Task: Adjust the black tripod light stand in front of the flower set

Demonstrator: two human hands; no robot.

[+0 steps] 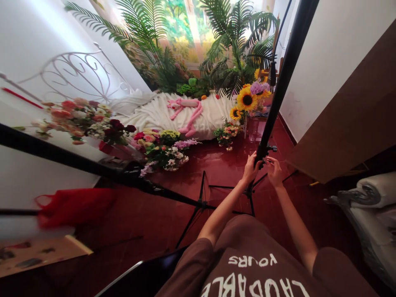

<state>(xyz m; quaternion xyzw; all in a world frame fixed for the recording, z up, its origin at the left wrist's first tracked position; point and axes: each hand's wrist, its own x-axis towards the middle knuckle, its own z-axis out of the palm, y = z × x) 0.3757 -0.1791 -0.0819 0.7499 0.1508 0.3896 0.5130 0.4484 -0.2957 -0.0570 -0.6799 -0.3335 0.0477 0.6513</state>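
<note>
A black light stand (276, 99) rises from the floor on the right, leaning toward the upper right. My left hand (251, 168) is closed around its pole just below the clamp collar. On the collar's right side a small black knob (272, 148) sticks out. My right hand (274, 170) is at the right of the pole, its fingers bent together close to the collar's lower part. What those fingertips hold is too small to make out. Below both hands are the stand's spread tripod legs (250, 197).
A second black stand (93, 167) slants across the left, its legs near the first stand's. Flower bunches (167, 150), a white-draped bed (148, 111) with a pink plush toy (190, 103), and palms lie ahead. A red bag (74, 206) hangs left; wrapped rolls (375, 189) lie right.
</note>
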